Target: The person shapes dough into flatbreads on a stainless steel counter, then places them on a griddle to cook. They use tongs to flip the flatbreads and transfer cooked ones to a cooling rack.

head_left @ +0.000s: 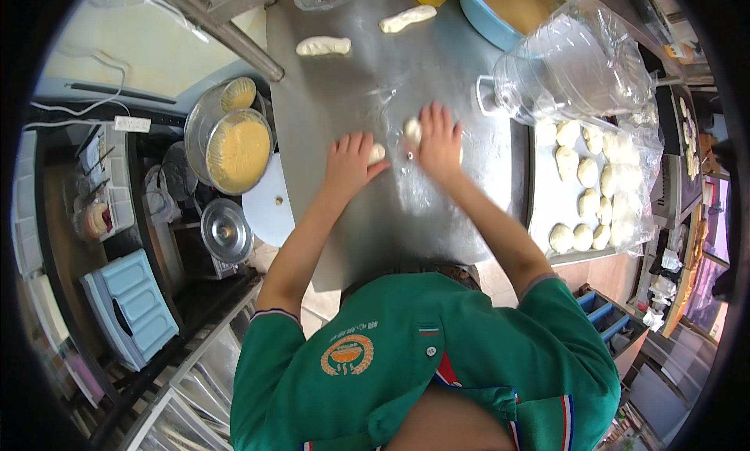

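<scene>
On the steel worktop, my left hand is cupped over a small piece of dough, which shows between its thumb and fingers. My right hand lies palm down with its fingers stretched out over another piece of dough. That dough peeks out on the left of the fingers, with a little more at the hand's right edge. Farther off lie two shaped dough strips, one at the left and one at the right.
At right, a tray of several dough pieces lies partly under clear plastic, beside a large clear container. A blue basin stands at the back. Left of the worktop are a bowl of yellow mixture and a metal lid.
</scene>
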Available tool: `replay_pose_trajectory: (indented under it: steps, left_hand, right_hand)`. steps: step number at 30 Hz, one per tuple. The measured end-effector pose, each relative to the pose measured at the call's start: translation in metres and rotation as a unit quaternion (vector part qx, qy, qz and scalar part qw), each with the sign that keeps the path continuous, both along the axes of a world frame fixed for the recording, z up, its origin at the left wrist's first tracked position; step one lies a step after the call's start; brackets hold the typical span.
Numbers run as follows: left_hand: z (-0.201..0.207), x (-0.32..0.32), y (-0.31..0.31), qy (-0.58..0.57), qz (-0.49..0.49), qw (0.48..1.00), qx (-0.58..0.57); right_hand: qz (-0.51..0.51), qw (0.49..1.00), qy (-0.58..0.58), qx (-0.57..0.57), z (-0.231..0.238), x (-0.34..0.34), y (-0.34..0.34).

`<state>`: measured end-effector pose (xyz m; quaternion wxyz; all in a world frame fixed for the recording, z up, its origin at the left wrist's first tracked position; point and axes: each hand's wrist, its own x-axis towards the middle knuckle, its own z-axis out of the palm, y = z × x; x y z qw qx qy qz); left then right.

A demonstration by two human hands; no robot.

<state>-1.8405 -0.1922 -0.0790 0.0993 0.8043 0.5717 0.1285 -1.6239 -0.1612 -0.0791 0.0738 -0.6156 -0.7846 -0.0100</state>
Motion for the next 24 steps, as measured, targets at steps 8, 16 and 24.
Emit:
replay_pose_trajectory:
  steps: [8, 16, 24]
  left_hand:
    - [0.002, -0.012, 0.064, -0.157, 0.108, 0.980, 0.064]
    - [0.057, 0.019, 0.163, -0.111, 0.019, 0.988, 0.105]
    - [0.029, 0.032, 0.045, -0.121, -0.064, 0.989, 0.053]
  right_hand:
    - [0.170, 0.980, 0.104, 0.015, 0.005, 0.013, -0.027]
    - [0.125, 0.955, 0.199, 0.178, 0.079, 0.033, 0.035]
    - [-0.265, 0.924, 0.022, 0.276, 0.013, 0.284, -0.036]
